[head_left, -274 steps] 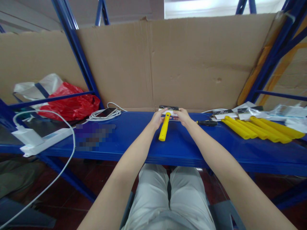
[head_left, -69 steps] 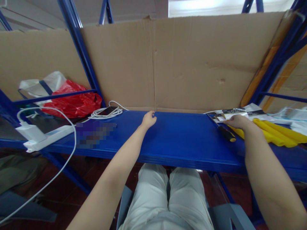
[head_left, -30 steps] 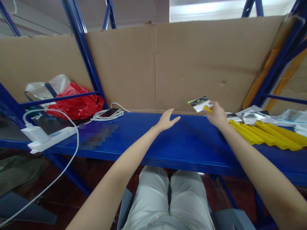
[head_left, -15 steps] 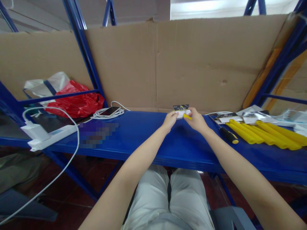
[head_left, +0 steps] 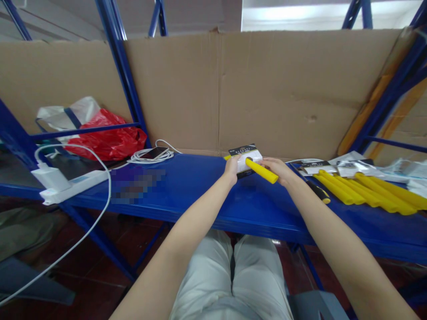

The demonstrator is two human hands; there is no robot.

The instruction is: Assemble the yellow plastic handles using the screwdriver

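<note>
Left hand (head_left: 231, 170) pinches a black-and-white card (head_left: 243, 158).
The yellow handle (head_left: 263, 171) part-hides the right hand (head_left: 279, 169); I can't tell its grip.

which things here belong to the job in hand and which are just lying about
Job:
card, in left hand
yellow handle, at right hand
probably row of matching handles
possibly black-handled tool

Lying about, seemingly:
phone
coiled cable
power strip
red bag

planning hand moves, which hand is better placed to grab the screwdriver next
Probably the right hand, nearer the screwdriver lying to its right on the blue shelf; the left hand is farther off, holding the printed card at its left side.
</note>
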